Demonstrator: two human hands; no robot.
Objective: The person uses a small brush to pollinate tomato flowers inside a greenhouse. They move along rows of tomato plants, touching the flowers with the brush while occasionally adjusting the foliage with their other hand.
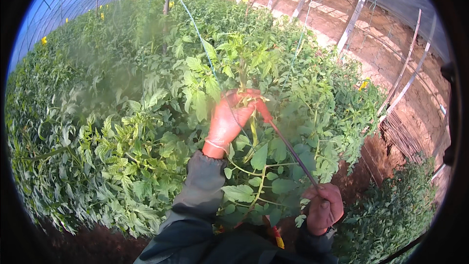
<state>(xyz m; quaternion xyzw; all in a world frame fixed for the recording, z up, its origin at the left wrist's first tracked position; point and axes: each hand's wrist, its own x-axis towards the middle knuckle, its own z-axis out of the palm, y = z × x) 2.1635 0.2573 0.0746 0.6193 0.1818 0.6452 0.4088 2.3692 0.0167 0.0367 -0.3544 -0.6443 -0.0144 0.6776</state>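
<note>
My left hand [227,119], in a thin see-through glove, is around the upper part of a tomato plant. A small pale cluster of what look like blossoms [246,100] shows between its fingers. Below the hand runs the plant's pale green stem [253,130]; the leafy top [242,57] rises above it. Bare and closed, my right hand [324,209] grips a slim dark stick [293,152] at its lower end. The stick's red, padded-looking head [264,112] is at the left fingertips, by the blossoms; whether it touches them I cannot tell.
Blue-white twine [196,25] slants down past my left wrist. Dense tomato foliage [91,124] surrounds the plant. A metal post [167,7] stands ahead. On the right are leaning poles [406,69], bundled thin sticks [401,137] and an earthen bank [414,51].
</note>
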